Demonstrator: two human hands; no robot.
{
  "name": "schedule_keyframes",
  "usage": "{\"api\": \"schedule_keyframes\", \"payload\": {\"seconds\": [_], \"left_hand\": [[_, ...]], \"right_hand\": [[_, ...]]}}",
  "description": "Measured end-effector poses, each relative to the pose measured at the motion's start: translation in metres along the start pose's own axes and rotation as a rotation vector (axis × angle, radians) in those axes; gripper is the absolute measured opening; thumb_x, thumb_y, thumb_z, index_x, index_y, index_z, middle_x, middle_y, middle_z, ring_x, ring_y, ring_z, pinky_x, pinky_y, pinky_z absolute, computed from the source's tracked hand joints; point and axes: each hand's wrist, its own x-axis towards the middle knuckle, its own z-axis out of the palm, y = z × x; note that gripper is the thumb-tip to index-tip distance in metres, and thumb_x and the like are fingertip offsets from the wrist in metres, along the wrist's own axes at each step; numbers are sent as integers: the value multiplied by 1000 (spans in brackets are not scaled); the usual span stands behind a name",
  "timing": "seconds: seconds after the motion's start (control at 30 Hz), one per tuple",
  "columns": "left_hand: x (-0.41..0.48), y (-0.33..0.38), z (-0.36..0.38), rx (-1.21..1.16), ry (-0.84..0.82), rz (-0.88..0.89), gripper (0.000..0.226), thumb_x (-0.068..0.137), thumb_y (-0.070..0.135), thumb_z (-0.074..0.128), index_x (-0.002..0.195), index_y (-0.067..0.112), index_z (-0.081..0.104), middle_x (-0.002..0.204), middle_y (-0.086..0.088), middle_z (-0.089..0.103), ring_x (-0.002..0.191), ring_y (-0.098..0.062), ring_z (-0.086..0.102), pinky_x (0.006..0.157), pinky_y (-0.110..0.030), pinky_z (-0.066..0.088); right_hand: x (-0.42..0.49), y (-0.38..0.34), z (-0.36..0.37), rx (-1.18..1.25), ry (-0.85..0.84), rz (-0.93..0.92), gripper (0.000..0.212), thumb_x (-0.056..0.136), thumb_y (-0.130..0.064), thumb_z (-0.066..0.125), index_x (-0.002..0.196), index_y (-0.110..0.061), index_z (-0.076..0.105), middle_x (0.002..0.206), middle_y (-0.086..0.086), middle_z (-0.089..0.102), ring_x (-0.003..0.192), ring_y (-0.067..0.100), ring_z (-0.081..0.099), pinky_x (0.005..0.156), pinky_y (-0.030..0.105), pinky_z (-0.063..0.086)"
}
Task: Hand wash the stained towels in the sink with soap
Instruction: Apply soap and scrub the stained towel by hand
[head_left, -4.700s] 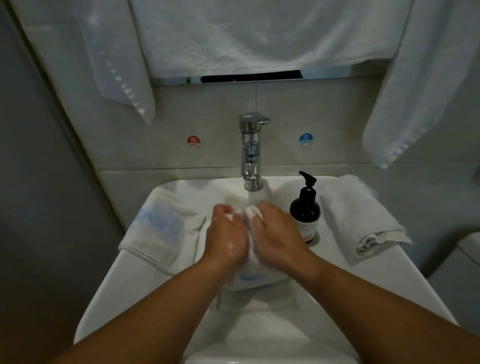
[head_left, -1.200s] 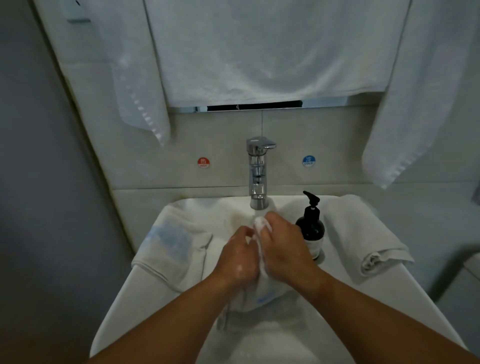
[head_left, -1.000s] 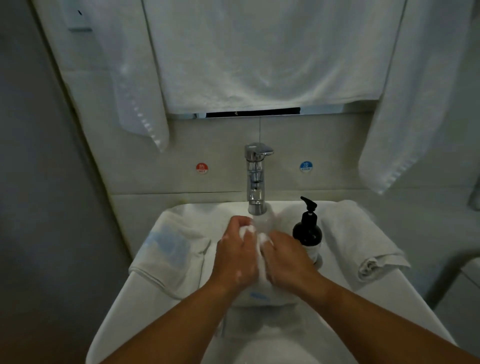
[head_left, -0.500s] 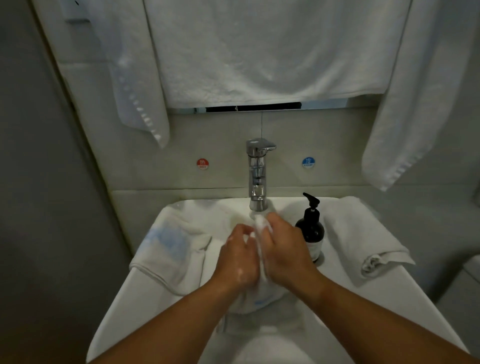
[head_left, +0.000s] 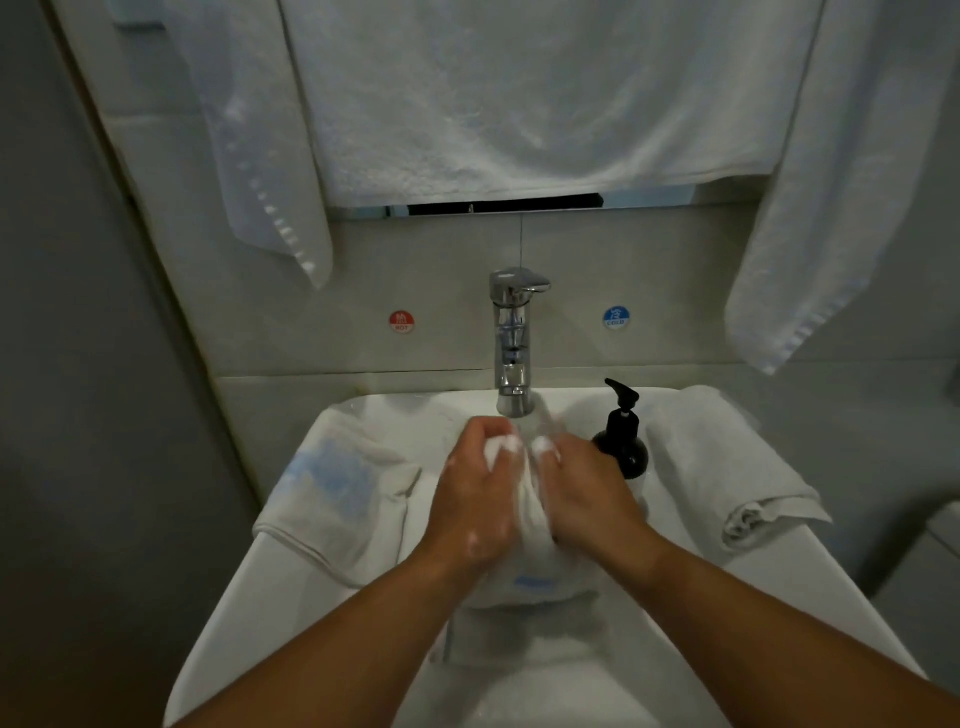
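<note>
Over the white sink (head_left: 249, 613) both hands bunch a wet, soapy white towel (head_left: 524, 582) with a small blue stain near its lower fold. My left hand (head_left: 475, 506) grips one side of the towel, my right hand (head_left: 587, 496) grips the other, knuckles close together below the chrome tap (head_left: 514, 343). Foam sits on my fingers and on the cloth between them. A second towel with a blue stain (head_left: 337, 493) lies draped over the sink's left rim. The black soap pump bottle (head_left: 623, 431) stands just right of my right hand.
A folded white towel (head_left: 727, 467) lies on the sink's right rim. White towels hang above: a wide one (head_left: 519, 104) in the middle, one at the left (head_left: 260, 156), one at the right (head_left: 831, 208). Red hot (head_left: 401, 321) and blue cold (head_left: 616, 317) stickers flank the tap. A grey wall closes the left.
My hands keep rubbing the towel against itself: the left hand has slid forward toward the tap and the right hand back a little. The rest of the scene is unchanged.
</note>
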Motion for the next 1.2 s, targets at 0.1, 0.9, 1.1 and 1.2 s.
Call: {"api": "schedule_keyframes", "payload": {"seconds": [0.1, 0.9, 1.1, 1.2], "left_hand": [[8, -2, -1, 117, 117, -134, 10, 105, 32, 45, 107, 31, 55, 103, 4, 66, 96, -19, 62, 88, -38, 52], [28, -15, -28, -490, 231, -340, 15, 92, 12, 69, 100, 24, 71, 104, -14, 72, 85, -25, 67, 81, -44, 58], [19, -17, -17, -338, -10, -423, 62, 67, 71, 68, 111, 27, 66, 105, -6, 74, 100, -28, 70, 94, -52, 56], [10, -16, -8, -182, -115, -339, 59, 66, 80, 61, 115, 47, 61, 117, 3, 71, 106, -23, 68, 96, -50, 55]], "right_hand": [[-16, -4, 8, 23, -13, -178, 29, 108, -36, 36, 90, -23, 56, 94, 0, 64, 86, 18, 58, 73, 30, 39], [1, 16, 2, 716, -438, 320, 59, 70, -55, 81, 110, -12, 76, 104, 11, 77, 101, 35, 73, 99, 57, 53], [6, 4, -9, 1050, -73, -14, 16, 103, -14, 55, 107, -3, 66, 90, 13, 74, 81, 22, 72, 67, 31, 58], [8, 12, -11, 881, 90, -29, 24, 103, -33, 57, 99, -11, 67, 87, 7, 75, 82, 21, 73, 71, 36, 58]]}}
